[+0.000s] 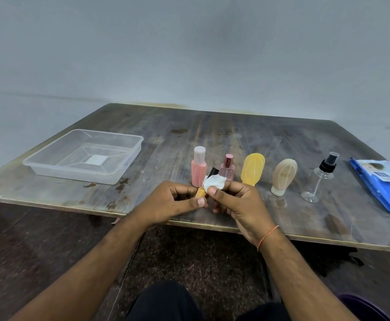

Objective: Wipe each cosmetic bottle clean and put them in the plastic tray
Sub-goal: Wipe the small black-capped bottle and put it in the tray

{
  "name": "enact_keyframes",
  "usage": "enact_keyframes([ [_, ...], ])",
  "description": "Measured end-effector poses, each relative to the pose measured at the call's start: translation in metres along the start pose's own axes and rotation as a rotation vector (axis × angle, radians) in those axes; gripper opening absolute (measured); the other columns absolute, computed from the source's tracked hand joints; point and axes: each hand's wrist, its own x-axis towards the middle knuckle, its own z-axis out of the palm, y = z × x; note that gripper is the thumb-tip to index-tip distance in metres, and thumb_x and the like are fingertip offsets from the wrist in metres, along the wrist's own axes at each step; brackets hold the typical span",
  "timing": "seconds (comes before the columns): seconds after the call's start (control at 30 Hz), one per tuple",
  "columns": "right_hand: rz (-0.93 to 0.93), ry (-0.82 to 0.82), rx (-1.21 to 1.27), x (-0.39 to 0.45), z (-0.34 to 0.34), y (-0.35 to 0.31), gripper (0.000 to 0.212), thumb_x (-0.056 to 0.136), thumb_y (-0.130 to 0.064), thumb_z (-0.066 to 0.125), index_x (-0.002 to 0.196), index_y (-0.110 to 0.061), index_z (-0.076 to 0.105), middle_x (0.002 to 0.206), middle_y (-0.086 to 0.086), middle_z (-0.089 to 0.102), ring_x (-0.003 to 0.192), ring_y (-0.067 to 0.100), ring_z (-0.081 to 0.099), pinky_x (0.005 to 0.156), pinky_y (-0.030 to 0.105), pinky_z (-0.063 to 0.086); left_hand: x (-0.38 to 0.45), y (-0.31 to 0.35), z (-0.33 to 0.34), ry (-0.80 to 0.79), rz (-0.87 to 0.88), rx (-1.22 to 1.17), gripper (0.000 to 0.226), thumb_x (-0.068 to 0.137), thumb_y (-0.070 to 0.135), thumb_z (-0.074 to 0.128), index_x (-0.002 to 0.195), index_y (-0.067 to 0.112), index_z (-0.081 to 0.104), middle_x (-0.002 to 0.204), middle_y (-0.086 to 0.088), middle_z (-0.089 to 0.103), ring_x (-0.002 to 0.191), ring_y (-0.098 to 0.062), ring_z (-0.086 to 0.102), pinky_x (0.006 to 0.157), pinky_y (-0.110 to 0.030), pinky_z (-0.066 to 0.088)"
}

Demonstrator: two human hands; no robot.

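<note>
Head cam caught me mid-wipe: my left hand (pixel 177 200) had its grip curled round a small tan bottle (pixel 200 192) with a black cap, held over the worktop's (pixel 235 135) near edge. My right hand (pixel 238 200) was pinching a white wipe (pixel 214 182) against it. Behind my hands stood a pink bottle (pixel 198 166), a pink perfume (pixel 227 167), a yellow tube (pixel 252 167), a beige tube (pixel 283 176) and a clear sprayer (pixel 320 179). The tray (pixel 129 156) sat well off left, nothing in it, and a blue wipes pack (pixel 383 186) lay far right.

Worn wooden table (pixel 235 140) bears plastic tray (pixel 50 159), five bottles, blue packet (pixel 383 188).
</note>
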Motion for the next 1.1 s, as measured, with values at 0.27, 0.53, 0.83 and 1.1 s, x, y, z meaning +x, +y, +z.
enact_keyframes([
  [0.27,0.019,0.113,0.18,0.0,0.001,-0.003,0.022,0.084,-0.025,0.08,0.105,-0.017,0.084,0.087,0.002,0.072,0.068,0.016,0.062,0.06,0.029,0.053,0.003,-0.001,0.004,0.094,-0.027,-0.048,0.037,0.073,0.029,0.092,0.109,0.023,0.086,0.106,0.002,0.085,0.101,-0.013,0.081,0.091,-0.023,0.06],
  [0.53,-0.103,0.159,0.069,0.0,0.002,0.005,0.028,0.089,-0.017,0.081,0.116,-0.024,0.083,0.094,0.004,0.076,0.075,0.02,0.065,0.068,0.033,0.057,0.003,-0.004,0.006,0.156,-0.063,-0.009,0.042,0.066,0.035,0.098,0.105,0.022,0.088,0.101,-0.002,0.085,0.097,-0.022,0.082,0.092,-0.037,0.065],
  [0.83,-0.441,0.308,-0.203,-0.007,0.006,0.025,0.022,0.092,-0.012,0.082,0.112,-0.02,0.085,0.106,-0.007,0.071,0.092,0.014,0.07,0.078,0.057,0.064,0.003,-0.009,0.004,0.208,-0.033,0.034,0.039,0.07,0.015,0.101,0.105,0.021,0.085,0.105,0.001,0.085,0.102,-0.021,0.081,0.102,-0.039,0.063],
  [1.1,-0.302,0.245,-0.021,-0.009,0.006,0.015,0.03,0.084,-0.017,0.085,0.113,-0.011,0.08,0.093,0.004,0.08,0.073,0.017,0.07,0.072,0.034,0.06,0.005,-0.012,0.006,0.227,0.007,0.064,0.047,0.066,0.029,0.1,0.11,0.024,0.084,0.108,0.005,0.084,0.106,-0.017,0.08,0.106,-0.044,0.061],
])
